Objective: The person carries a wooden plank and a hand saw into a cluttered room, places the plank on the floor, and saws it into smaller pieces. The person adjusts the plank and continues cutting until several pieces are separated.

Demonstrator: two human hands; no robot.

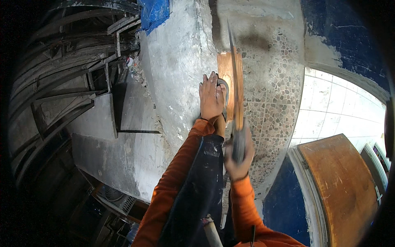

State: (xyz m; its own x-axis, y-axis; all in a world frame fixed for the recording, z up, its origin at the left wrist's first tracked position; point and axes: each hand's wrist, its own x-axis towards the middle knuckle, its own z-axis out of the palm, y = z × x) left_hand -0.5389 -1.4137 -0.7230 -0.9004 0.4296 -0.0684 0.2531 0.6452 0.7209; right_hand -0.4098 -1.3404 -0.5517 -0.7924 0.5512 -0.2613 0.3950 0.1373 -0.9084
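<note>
My left hand [210, 99] lies flat, fingers spread, on my own sandalled foot [222, 88], which rests on an orange-brown wooden board [225, 68]. The board lies on a ledge where grey concrete meets pebble mosaic. My right hand [238, 158] is closed around the handle of a hand saw [233, 66]. The long thin blade runs away from me along the board, just right of my left hand. Motion blurs the right hand and the saw handle. Both sleeves are orange, and my dark trouser leg [201, 185] is raised between them.
The pebble mosaic surface [271, 103] stretches to the right and rough grey concrete [173, 74] to the left. At lower right a brown wooden panel [341, 185] stands beside white floor tiles [329, 103]. Dark metal frames [74, 94] fill the left, with blue sheeting [154, 12] above. A pale wooden handle [212, 232] pokes up at the bottom.
</note>
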